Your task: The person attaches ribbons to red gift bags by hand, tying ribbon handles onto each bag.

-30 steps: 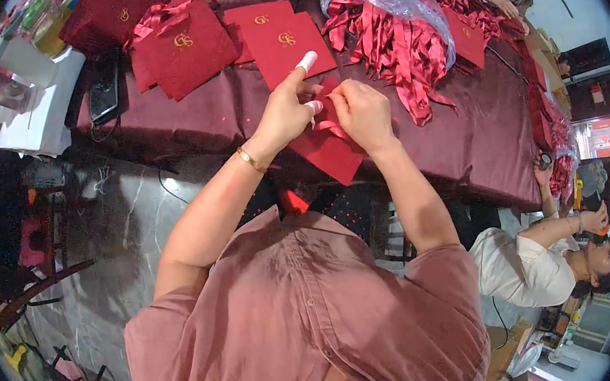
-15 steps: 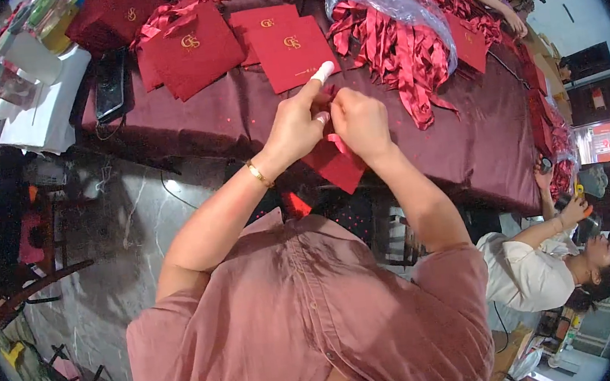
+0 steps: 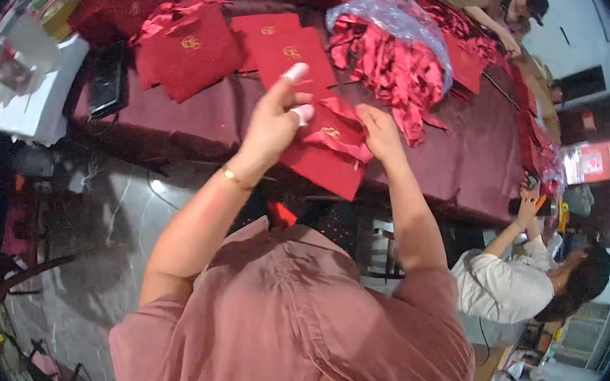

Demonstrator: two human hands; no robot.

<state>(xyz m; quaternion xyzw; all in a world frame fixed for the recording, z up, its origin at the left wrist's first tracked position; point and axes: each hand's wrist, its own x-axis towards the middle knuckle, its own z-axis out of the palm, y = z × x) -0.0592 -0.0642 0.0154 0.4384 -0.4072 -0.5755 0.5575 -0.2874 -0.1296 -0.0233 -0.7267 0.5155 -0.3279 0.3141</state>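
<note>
Looks like a small hand-assembly workroom.
Showing it: long cloth-covered table [image 3: 459,154] under and beyond the grip of left hand [image 3: 275,122] and right hand [image 3: 383,134]; overlapping red pouches [image 3: 188,57] ahead-left of the grip, matching the red pouch [image 3: 329,175] right at the grip; bulk red ribbons [image 3: 388,57] in clear plastic [image 3: 389,4] just ahead-right of the grip; co-worker in a cap [image 3: 514,8] farther ahead-right, another person in white [image 3: 504,284] well to the right, both beside the table; grey hard floor [image 3: 91,297] back-left of the grip.

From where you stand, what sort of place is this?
Likely a small workshop for handwork: several flat red pieces with gold emblems and a bundle of red ribbons lie on a cloth-covered table, with other people around it.
</note>
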